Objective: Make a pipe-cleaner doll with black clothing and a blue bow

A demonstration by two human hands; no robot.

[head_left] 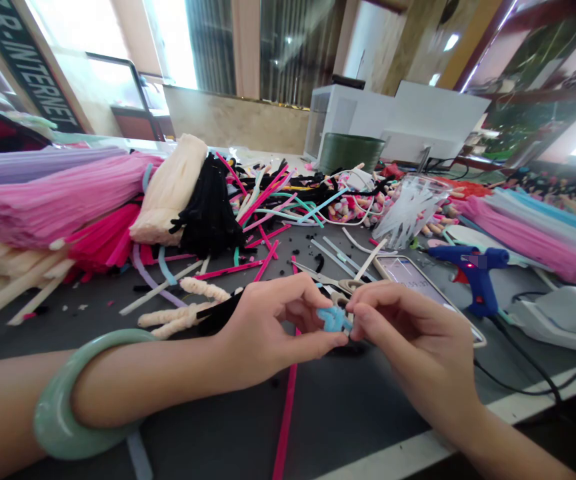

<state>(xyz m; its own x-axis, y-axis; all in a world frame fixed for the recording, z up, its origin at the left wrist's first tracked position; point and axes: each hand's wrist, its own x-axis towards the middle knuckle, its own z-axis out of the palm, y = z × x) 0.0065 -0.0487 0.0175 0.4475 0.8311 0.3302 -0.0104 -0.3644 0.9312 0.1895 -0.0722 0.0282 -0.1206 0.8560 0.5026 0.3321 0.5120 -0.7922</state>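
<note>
A small light-blue fuzzy piece (333,319), bent into a compact shape, is held between both hands above the dark table. My left hand (278,320), with a green bangle (61,407) on its forearm, pinches its left side between thumb and fingers. On its right end, the thumb and fingertips of my right hand (408,333) are pressed together. Scissors (318,277) lie just behind the hands, partly hidden by them. Beside my left hand lies a piece of cream coiled fuzzy stems (178,317) with a black part.
A blue glue gun (478,267) with a cord and a phone (418,287) are at the right. Bundles of pink (68,193), cream (173,187) and black stems (213,207) stand left. Glue sticks (403,213) fill a clear container behind. A long magenta stem (285,413) lies in front.
</note>
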